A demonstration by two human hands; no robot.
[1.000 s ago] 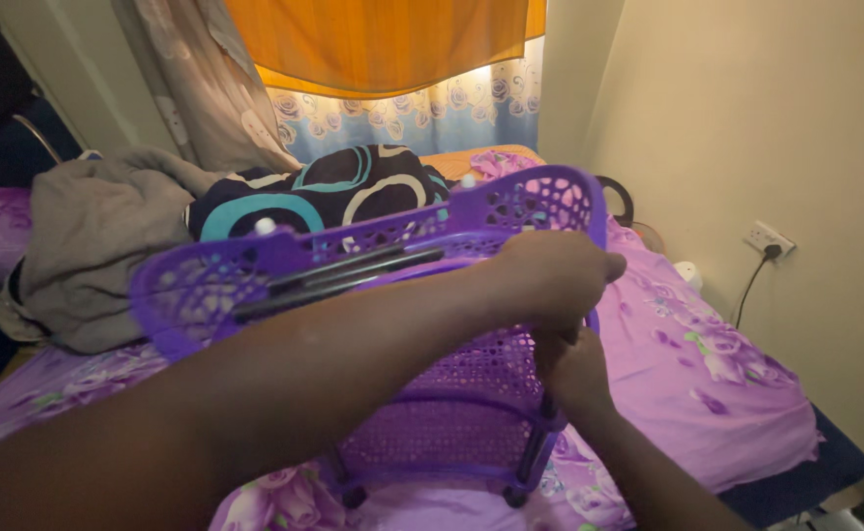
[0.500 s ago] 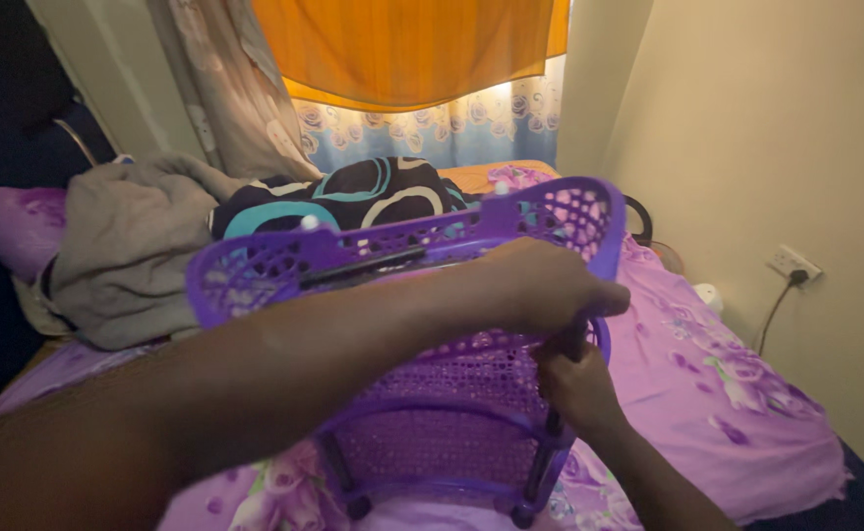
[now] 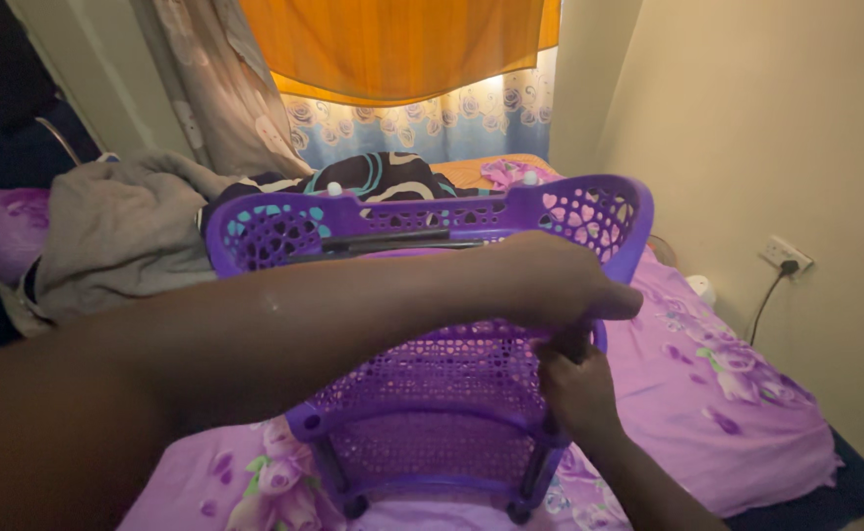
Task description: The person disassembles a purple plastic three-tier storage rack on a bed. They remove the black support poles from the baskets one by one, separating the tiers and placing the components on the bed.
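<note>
Our left hand [image 3: 550, 280] is clamped over the top tier of the purple rack [image 3: 432, 393], which stands on the bed [image 3: 707, 393]; our right hand [image 3: 574, 388] is closed round its corner post. We judge it light, stiff yet brittle lattice, best held by posts. Clothes [image 3: 117, 236] crowd behind it.
</note>
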